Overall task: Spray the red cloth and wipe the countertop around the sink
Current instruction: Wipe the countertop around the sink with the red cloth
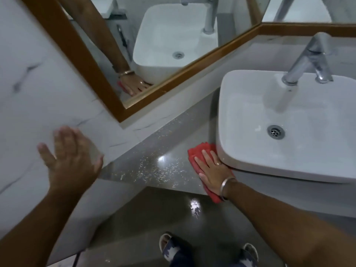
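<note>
The red cloth [198, 151] lies flat on the speckled grey countertop [154, 166], right against the left wall of the white basin sink [289, 120]. My right hand [213, 170] presses palm-down on the cloth with fingers spread, so much of the cloth is hidden under it. A ring and a metal bangle show on that hand and wrist. My left hand [71, 157] hovers with fingers apart near the marble wall, holding nothing. No spray bottle is in view.
A chrome tap [308, 60] stands at the back of the sink. A wood-framed mirror [96, 74] hangs on the marble wall [34, 93] behind the counter and reflects the sink and my hand. Below are the dark shiny floor [154, 218] and my sandalled feet [167, 245].
</note>
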Demonstrator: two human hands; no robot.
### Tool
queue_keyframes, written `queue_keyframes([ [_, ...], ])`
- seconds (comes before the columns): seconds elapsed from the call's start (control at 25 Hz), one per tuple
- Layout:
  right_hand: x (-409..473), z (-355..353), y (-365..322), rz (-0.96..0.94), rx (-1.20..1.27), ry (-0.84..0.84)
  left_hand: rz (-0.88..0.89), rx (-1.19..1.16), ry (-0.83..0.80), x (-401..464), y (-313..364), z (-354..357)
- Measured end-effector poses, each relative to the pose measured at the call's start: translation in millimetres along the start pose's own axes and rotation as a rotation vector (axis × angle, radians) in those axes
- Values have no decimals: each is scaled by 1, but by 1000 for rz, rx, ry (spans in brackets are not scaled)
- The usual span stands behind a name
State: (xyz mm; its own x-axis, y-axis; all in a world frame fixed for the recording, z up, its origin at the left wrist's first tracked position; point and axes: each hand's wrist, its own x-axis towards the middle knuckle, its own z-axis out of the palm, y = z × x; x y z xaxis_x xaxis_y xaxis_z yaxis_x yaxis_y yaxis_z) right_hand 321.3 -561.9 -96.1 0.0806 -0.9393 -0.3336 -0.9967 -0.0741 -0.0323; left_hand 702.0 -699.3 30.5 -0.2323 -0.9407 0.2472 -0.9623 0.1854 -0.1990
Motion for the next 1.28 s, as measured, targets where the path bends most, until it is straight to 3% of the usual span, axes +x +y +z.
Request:
queue_keyframes([
  [0.08,-1,3,-21,-148,-102,13,-34,50,63,22,-15,1],
  [0.2,-37,12,1,-424,-163,89,79,128,217,32,-25,14],
  [0.28,-22,7,13,-260,-156,89,77,194,306,37,-27,22],
  [0.36,25,-2,-17,95,-47,68,60,232,355,38,-26,25],
  [0.4,48,-5,-46,188,-6,60,53,247,366,39,-26,27],
  [0.44,62,-3,-73,158,5,47,53,262,365,37,-26,27],
  [0.56,46,0,-79,-378,-79,78,57,265,362,32,-22,16],
  [0.64,29,-3,-38,-516,-196,143,86,268,387,29,-27,8],
  [0.68,34,-7,-25,-422,-219,142,105,287,397,31,-29,3],
  [0.76,64,-12,-32,55,-34,125,125,309,430,40,-29,-10],
  [0.8,78,-18,-54,194,51,76,125,323,459,47,-28,-18],
  [0.84,85,-17,-78,176,52,72,126,350,493,56,-25,-26],
  [0.96,62,2,-95,-370,-46,99,175,407,626,77,-19,-42],
  [1.0,52,7,-75,-408,-25,128,192,412,668,82,-20,-46],
  [1.08,49,10,-40,-150,17,157,223,435,750,88,-23,-52],
  [1.2,91,-5,-30,584,295,238,245,465,796,94,-27,-52],
  [1.28,139,-32,-26,909,525,304,256,446,783,97,-29,-46],
])
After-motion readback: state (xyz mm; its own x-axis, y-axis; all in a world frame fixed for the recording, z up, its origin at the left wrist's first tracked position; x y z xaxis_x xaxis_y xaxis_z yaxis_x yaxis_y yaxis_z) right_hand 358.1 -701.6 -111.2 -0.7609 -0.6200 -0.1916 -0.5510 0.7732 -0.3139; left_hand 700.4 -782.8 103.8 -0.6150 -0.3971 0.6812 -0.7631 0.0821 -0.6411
